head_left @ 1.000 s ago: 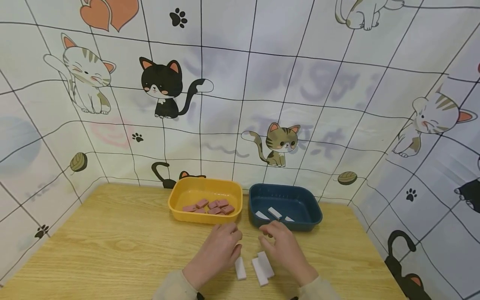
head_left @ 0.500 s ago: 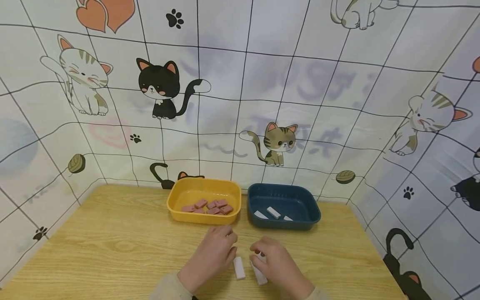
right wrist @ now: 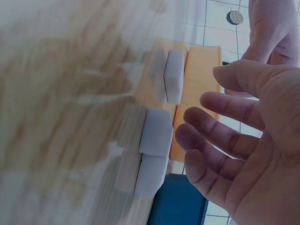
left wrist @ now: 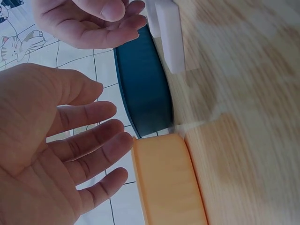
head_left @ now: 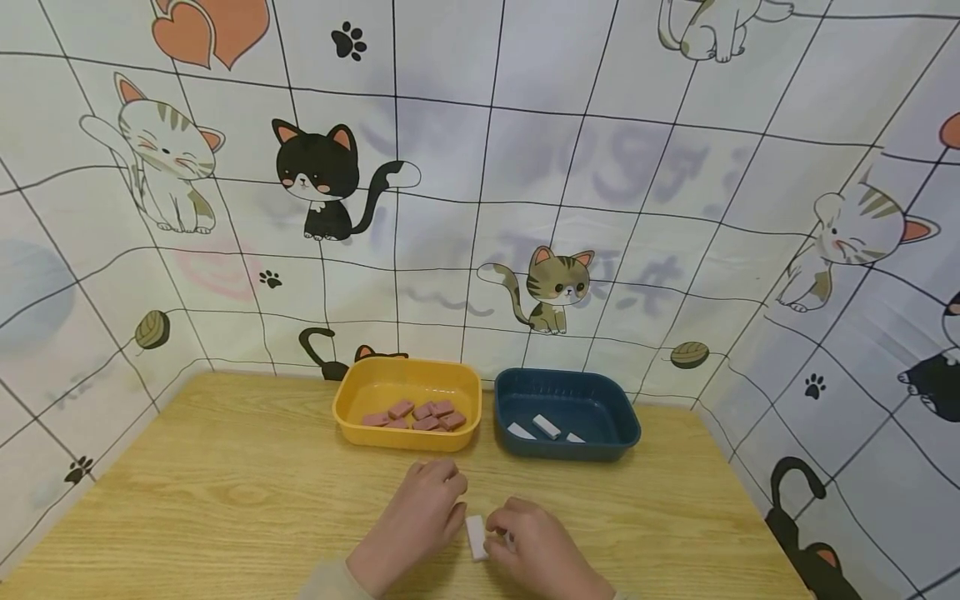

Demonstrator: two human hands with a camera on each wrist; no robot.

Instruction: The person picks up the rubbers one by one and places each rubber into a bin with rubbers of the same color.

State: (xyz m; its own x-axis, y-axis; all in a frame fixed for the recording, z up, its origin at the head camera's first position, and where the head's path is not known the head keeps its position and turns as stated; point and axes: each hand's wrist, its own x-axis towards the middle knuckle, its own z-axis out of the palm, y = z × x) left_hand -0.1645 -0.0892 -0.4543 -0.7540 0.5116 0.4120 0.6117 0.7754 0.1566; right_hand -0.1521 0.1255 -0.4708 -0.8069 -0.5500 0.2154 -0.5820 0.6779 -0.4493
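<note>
On the wooden table, a single white block [head_left: 476, 537] lies between the hands. My right hand [head_left: 543, 542] hovers over two more white blocks, mostly hidden by it in the head view. The right wrist view shows that pair, one block [right wrist: 157, 131] against another block [right wrist: 152, 176], with the bent, spread fingers beside them and nothing held. To the left of the single block is my left hand [head_left: 416, 508]. Its fingers are loosely bent and apart in the left wrist view, and its palm [left wrist: 33, 154] holds nothing.
Behind the hands stand a yellow bin [head_left: 405, 437] with several pink blocks [head_left: 401, 408] and a dark blue bin [head_left: 566, 451] with a few white blocks [head_left: 546, 427]. A cat-patterned wall covering [head_left: 442, 225] rises at the table's back.
My right hand has come down and toward me from near the blue bin, over the two white blocks. My left hand has drawn slightly back. The bins' contents look the same.
</note>
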